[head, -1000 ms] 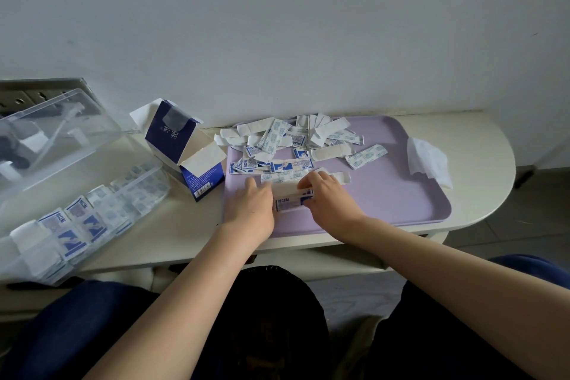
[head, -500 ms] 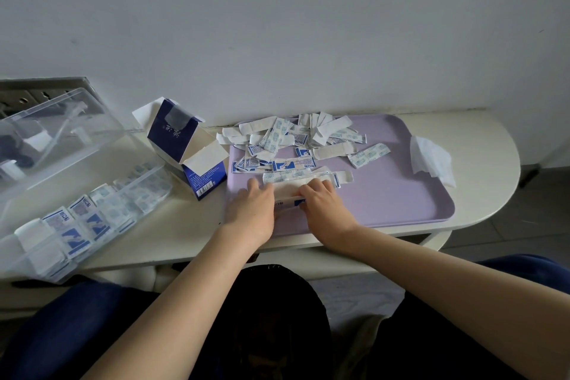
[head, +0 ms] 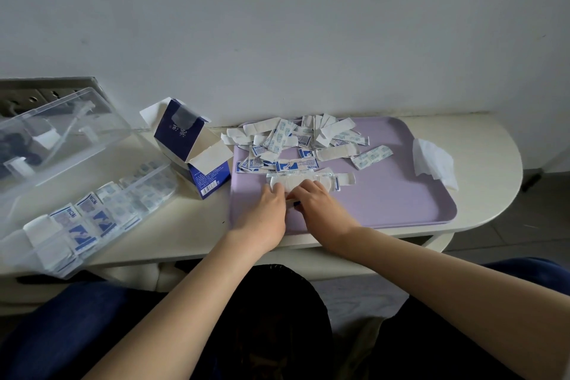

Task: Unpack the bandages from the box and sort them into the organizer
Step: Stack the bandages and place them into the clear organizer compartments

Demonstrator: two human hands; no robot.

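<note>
Clear organizer [head: 148, 205], far left on the table [head: 481, 145], lid open: filed bandages [head: 80, 225] in its compartments. Blue bandage box [head: 188, 142], flaps open, between organizer and tray. Lilac tray [head: 385, 200]: loose bandages [head: 296, 142] heaped along its far left part. Left hand [head: 265, 210] and right hand [head: 320, 207], side by side on the tray, fingers curled, pinching a small bandage bundle [head: 291, 201] between them. White tissue [head: 435, 160], at the tray's right rim.

Plain white wall [head: 277, 25], cream round-ended table [head: 481, 145] — perhaps tiled grey floor [head: 539, 225], soft light
</note>
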